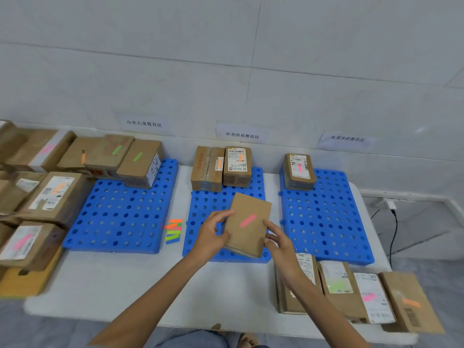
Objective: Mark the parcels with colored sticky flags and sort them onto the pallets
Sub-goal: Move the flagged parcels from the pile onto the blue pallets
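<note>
A flat brown parcel (247, 223) with a pink sticky flag (247, 220) on top is held over the middle blue pallet (204, 204). My left hand (212, 234) grips its left edge and my right hand (281, 241) grips its right edge. The left blue pallet (120, 214) carries green-flagged boxes (140, 163) at its back. Two orange-flagged boxes (221, 168) stand at the back of the middle pallet. One pink-flagged box (298, 172) sits on the right blue pallet (326, 217). A pad of colored sticky flags (173, 231) lies between the left and middle pallets.
Several flagged parcels (361, 295) lie in a row at the table's front right. More flagged boxes (37, 197) are piled at the left. Paper labels (242, 135) hang on the wall behind each pallet. A black cable (394, 227) runs down past the table's right end.
</note>
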`<state>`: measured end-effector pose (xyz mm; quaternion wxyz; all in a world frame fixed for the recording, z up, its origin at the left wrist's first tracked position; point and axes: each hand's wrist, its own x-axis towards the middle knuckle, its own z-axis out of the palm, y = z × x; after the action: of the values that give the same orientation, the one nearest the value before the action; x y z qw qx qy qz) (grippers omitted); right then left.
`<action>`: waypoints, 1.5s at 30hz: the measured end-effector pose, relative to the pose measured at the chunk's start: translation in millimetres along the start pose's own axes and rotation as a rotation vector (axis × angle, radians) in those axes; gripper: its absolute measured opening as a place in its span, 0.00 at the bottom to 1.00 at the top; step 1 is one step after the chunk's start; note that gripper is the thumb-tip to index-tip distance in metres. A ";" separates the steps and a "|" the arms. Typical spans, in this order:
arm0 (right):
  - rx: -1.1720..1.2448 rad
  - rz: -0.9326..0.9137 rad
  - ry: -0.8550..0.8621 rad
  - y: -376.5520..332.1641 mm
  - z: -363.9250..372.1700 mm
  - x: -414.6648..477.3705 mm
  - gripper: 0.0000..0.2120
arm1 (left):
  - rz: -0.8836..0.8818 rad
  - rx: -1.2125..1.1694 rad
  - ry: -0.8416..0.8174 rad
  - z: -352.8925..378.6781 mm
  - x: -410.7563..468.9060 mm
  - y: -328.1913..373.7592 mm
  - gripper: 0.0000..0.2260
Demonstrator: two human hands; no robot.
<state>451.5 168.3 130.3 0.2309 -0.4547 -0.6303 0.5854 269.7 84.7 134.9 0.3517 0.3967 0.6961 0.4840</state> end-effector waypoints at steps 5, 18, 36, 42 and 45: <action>0.030 -0.013 0.095 -17.7 -8.8 18.0 0.20 | 0.010 -0.036 -0.041 1.5 27.1 23.0 0.22; 0.029 0.046 0.421 0.1 -139.7 51.7 0.19 | 0.007 0.040 -0.368 140.9 99.7 71.6 0.20; -0.117 0.448 0.063 110.2 -293.1 172.7 0.22 | 0.219 0.816 -0.088 274.7 249.5 43.3 0.27; -0.150 0.398 0.149 89.3 -302.1 255.3 0.15 | -0.062 1.078 -0.285 266.0 285.8 38.6 0.32; -0.253 0.363 0.159 81.8 -299.1 297.5 0.21 | -0.089 1.093 -0.291 269.7 290.4 39.4 0.32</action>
<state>579.8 569.1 43.2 0.1121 -0.6306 -0.5862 0.4961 386.5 459.0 65.2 0.2077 0.5541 0.8058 -0.0217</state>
